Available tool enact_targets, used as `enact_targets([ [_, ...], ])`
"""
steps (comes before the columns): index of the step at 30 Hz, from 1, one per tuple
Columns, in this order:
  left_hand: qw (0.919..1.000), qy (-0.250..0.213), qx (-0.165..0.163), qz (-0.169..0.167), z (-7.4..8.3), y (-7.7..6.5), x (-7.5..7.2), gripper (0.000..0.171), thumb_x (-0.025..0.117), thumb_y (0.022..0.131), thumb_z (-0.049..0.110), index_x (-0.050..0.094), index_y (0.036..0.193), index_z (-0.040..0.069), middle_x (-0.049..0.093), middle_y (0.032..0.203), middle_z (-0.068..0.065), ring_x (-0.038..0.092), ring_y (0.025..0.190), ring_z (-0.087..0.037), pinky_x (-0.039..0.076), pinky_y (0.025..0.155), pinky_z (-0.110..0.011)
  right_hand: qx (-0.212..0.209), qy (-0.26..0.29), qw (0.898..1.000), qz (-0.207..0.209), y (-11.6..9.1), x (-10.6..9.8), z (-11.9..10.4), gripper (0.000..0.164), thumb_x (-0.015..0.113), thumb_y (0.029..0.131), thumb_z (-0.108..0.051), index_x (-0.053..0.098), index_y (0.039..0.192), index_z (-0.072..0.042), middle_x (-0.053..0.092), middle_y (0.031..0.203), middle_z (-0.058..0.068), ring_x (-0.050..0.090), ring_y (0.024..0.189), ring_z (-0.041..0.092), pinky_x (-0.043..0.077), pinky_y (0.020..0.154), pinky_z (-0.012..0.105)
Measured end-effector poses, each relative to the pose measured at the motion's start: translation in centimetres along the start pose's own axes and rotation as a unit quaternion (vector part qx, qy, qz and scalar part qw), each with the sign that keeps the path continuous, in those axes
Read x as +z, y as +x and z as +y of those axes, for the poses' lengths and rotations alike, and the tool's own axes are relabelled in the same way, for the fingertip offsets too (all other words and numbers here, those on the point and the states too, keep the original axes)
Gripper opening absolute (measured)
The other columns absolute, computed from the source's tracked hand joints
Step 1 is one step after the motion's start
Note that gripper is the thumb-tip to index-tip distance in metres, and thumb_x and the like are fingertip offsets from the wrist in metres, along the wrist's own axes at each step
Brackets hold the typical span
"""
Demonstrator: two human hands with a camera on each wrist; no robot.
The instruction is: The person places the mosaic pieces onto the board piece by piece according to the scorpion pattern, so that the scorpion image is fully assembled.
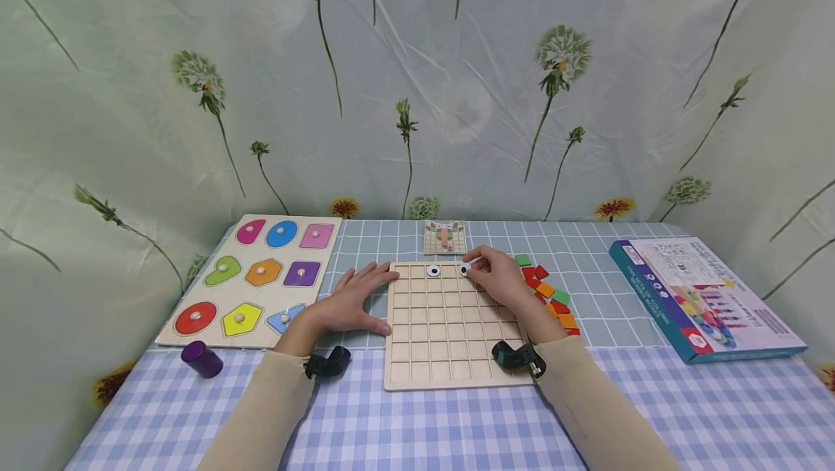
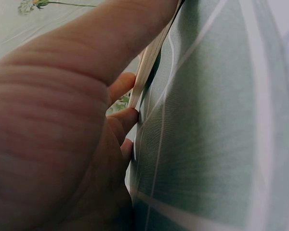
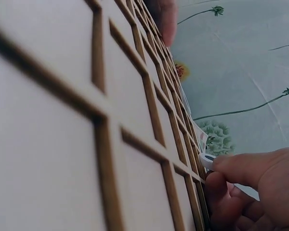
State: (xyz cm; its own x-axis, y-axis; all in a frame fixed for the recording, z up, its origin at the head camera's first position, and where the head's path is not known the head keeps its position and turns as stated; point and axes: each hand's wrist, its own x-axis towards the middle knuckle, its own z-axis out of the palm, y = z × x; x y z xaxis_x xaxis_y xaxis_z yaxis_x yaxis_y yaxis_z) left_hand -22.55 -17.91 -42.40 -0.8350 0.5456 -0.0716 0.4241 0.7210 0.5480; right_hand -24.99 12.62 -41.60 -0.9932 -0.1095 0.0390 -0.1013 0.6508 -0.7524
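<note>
A square wooden grid board lies flat on the cloth between the hands. My left hand is spread along its left side, with fingertips and thumb right at the edge; the left wrist view shows the fingers extended low over the cloth. At the board's far edge, my right hand pinches a white disc with a black dot, like an eye piece, between thumb and finger. A matching eye piece sits in the far row, a little to the left.
Red, orange and green square tiles lie loose right of the board, partly behind the right forearm. A pattern card is beyond it. At left are a knobbed shape puzzle and a purple cylinder; a flat box lies at right.
</note>
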Motion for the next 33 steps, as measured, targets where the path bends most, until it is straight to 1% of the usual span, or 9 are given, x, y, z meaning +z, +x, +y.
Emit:
enact_targets([
  [8, 1.0, -0.002, 0.0, 0.0, 0.04, -0.1, -0.1, 0.098, 0.085, 0.074, 0.048, 0.037, 0.154, 0.019, 0.021, 0.168, -0.01, 0.006, 0.157, -0.036, -0.002, 0.123, -0.064, -0.01, -0.017, 1.0, 0.008, 0.27, 0.41, 0.32, 0.019, 0.067, 0.094, -0.011, 0.069, 0.112, -0.012, 0.064, 0.088, 0.007, 0.052, 0.074, 0.018, 0.042, 0.066, 0.027],
  [12, 1.0, 0.001, 0.002, 0.001, 0.05, -0.08, -0.13, 0.098, 0.085, 0.074, 0.049, 0.037, 0.154, 0.019, 0.021, 0.168, -0.009, 0.007, 0.157, -0.036, -0.002, 0.123, -0.064, -0.018, -0.031, 0.999, 0.006, 0.28, 0.4, 0.29, 0.02, 0.067, 0.093, -0.01, 0.07, 0.113, -0.011, 0.064, 0.087, 0.007, 0.052, 0.074, 0.018, 0.042, 0.067, 0.027],
  [20, 1.0, 0.002, -0.001, 0.001, 0.09, 0.03, -0.15, 0.098, 0.084, 0.074, 0.05, 0.037, 0.154, 0.02, 0.02, 0.168, -0.009, 0.006, 0.157, -0.036, -0.002, 0.123, -0.064, -0.031, -0.058, 0.998, -0.004, 0.12, 0.08, 0.01, 0.022, 0.064, 0.096, -0.011, 0.072, 0.117, -0.011, 0.065, 0.094, 0.01, 0.055, 0.08, 0.02, 0.044, 0.068, 0.028],
  [25, 1.0, 0.002, -0.002, 0.0, 0.1, 0.07, -0.1, 0.097, 0.084, 0.074, 0.05, 0.037, 0.154, 0.021, 0.02, 0.168, -0.008, 0.006, 0.157, -0.035, -0.002, 0.123, -0.064, -0.031, -0.061, 0.998, -0.011, 0.1, -0.05, 0.06, 0.025, 0.063, 0.096, -0.012, 0.071, 0.119, -0.01, 0.065, 0.099, 0.011, 0.057, 0.083, 0.021, 0.047, 0.071, 0.03],
  [28, 1.0, 0.0, -0.002, 0.0, 0.1, 0.03, -0.08, 0.097, 0.084, 0.074, 0.05, 0.037, 0.154, 0.021, 0.02, 0.168, -0.009, 0.006, 0.157, -0.036, -0.002, 0.123, -0.064, -0.027, -0.057, 0.998, -0.016, 0.12, -0.1, 0.12, 0.026, 0.063, 0.096, -0.012, 0.072, 0.12, -0.009, 0.065, 0.101, 0.011, 0.059, 0.087, 0.022, 0.049, 0.074, 0.032],
  [33, 1.0, -0.002, -0.003, 0.0, 0.12, -0.03, -0.07, 0.097, 0.085, 0.074, 0.049, 0.037, 0.154, 0.02, 0.02, 0.168, -0.009, 0.006, 0.157, -0.036, -0.002, 0.123, -0.064, -0.033, -0.059, 0.997, -0.029, 0.13, -0.23, 0.17, 0.029, 0.062, 0.096, -0.013, 0.07, 0.123, -0.008, 0.065, 0.104, 0.012, 0.061, 0.092, 0.025, 0.051, 0.079, 0.036],
])
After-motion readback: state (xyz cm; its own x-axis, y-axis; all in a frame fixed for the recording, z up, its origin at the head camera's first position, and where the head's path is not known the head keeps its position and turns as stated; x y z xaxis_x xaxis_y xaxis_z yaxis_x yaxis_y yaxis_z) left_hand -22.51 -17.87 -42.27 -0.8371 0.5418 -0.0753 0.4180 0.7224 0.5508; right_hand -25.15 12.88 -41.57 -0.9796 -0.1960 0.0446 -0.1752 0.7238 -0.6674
